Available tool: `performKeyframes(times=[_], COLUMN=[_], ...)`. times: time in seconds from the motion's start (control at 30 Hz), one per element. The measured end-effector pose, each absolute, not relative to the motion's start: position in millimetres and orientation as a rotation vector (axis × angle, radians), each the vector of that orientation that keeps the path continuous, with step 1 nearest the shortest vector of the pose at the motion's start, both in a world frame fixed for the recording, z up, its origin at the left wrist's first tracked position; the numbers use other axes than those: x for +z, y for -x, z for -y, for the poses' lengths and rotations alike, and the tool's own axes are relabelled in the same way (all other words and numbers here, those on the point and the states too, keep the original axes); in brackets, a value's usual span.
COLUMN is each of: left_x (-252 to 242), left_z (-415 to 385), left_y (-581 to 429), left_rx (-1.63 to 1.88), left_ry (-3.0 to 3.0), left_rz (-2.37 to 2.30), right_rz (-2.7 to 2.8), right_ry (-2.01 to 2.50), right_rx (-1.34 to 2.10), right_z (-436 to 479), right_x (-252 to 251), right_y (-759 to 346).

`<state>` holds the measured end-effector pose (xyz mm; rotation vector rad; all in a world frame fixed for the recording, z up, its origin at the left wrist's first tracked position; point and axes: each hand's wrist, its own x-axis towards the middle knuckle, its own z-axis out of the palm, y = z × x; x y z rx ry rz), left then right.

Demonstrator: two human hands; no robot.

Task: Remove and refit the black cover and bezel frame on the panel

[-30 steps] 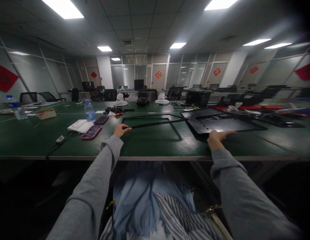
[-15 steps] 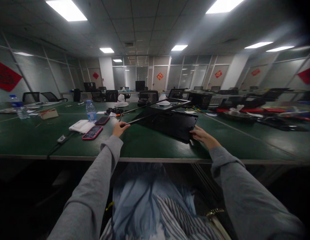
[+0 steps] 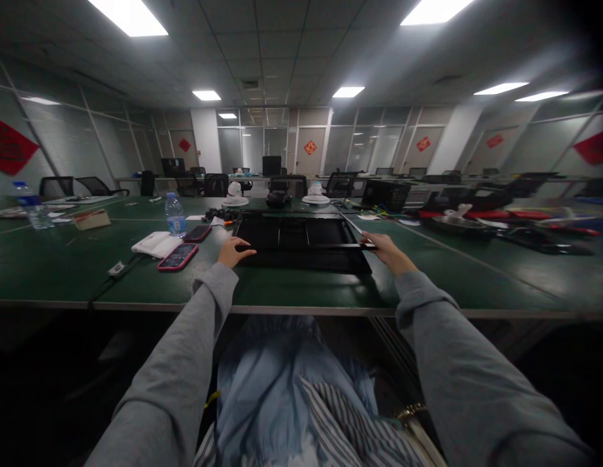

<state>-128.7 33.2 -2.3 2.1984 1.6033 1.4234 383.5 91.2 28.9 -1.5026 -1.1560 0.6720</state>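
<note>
A thin black rectangular frame [image 3: 325, 246] is held almost level over a flat black panel [image 3: 306, 262] near the front of the green table. My left hand [image 3: 232, 251] pinches the frame's near left corner between thumb and fingers. At its near right corner, my right hand [image 3: 386, 251] grips the frame, fingers wrapped over the edge. The panel's front strip shows below the frame's near bar. Through the frame opening I see dark inner surfaces with two thin lines across them. Whether frame and panel touch is hard to tell.
On the left are a water bottle [image 3: 175, 216], an open notebook [image 3: 158, 244], a pink-edged phone [image 3: 178, 257], another phone [image 3: 198, 233] and a cable [image 3: 117, 269]. Small white fans [image 3: 235, 194] stand behind. A metal pan [image 3: 459, 224] and tools lie right.
The frame, tilted up before, has come down level over the panel. My right hand has left the panel's right edge and taken the frame's right corner. The panel now lies squarer to me.
</note>
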Motion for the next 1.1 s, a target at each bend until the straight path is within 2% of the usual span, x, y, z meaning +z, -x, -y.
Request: performKeyframes(times=[0.4, 0.7, 0.9, 1.1], left_x=[-16, -18, -20, -23], left_z=[-44, -47, -50, -54], left_y=[156, 161, 161, 163], left_rx=[1.146, 0.987, 1.158, 0.988], left_ry=[-2.343, -2.480, -2.065, -1.881], left_rz=[-1.701, -1.670, -1.947, -2.109], right_rz=[1.368, 1.410, 1.480, 1.515], right_ry=[1.775, 1.933, 2.015, 2.006], right_rx=[-0.060, -0.038, 0.015, 0.031], right_z=[-80, -75, -69, -67], right_x=[-31, -38, -38, -40], right_y=[-367, -363, -360, -359])
